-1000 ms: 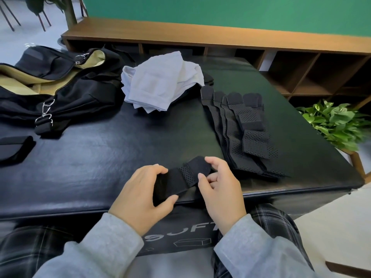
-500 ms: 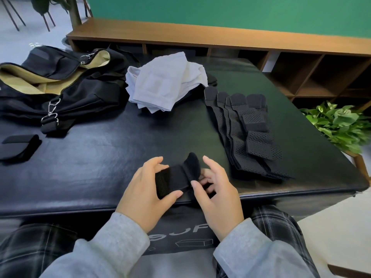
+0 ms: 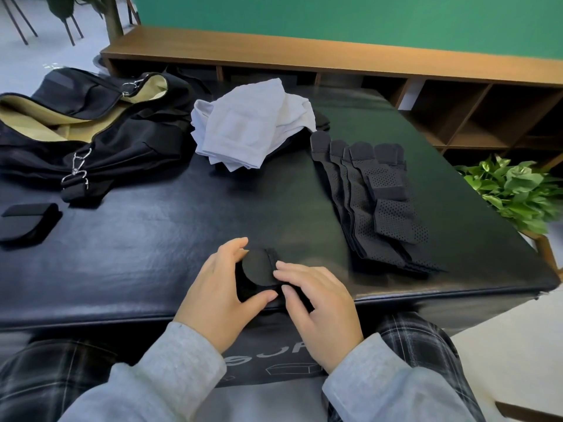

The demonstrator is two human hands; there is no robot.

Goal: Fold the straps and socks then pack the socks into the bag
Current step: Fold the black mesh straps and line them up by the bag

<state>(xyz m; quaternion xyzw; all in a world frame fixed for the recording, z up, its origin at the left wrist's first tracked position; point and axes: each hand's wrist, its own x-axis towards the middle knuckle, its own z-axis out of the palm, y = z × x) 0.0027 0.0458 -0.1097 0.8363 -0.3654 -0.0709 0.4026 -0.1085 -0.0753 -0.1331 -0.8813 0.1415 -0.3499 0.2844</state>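
A black strap [image 3: 258,269], folded into a small bundle, lies near the front edge of the black table [image 3: 152,239]. My left hand [image 3: 222,287] grips it from the left, thumb below and fingers above. My right hand [image 3: 316,303] presses its flap down with straight fingers. Several unfolded perforated black straps [image 3: 374,202] lie in a row to the right. A pile of white socks [image 3: 249,129] sits at the back centre. The open black bag [image 3: 76,129] with tan lining lies at the back left.
A folded black strap [image 3: 27,220] rests at the table's left edge. A wooden shelf unit [image 3: 457,95] runs behind the table. A green plant [image 3: 518,190] stands to the right, beside the table edge.
The strap's loose end has been folded over onto the bundle. My right hand moved from pinching the end to pressing it flat. The left hand kept its hold.
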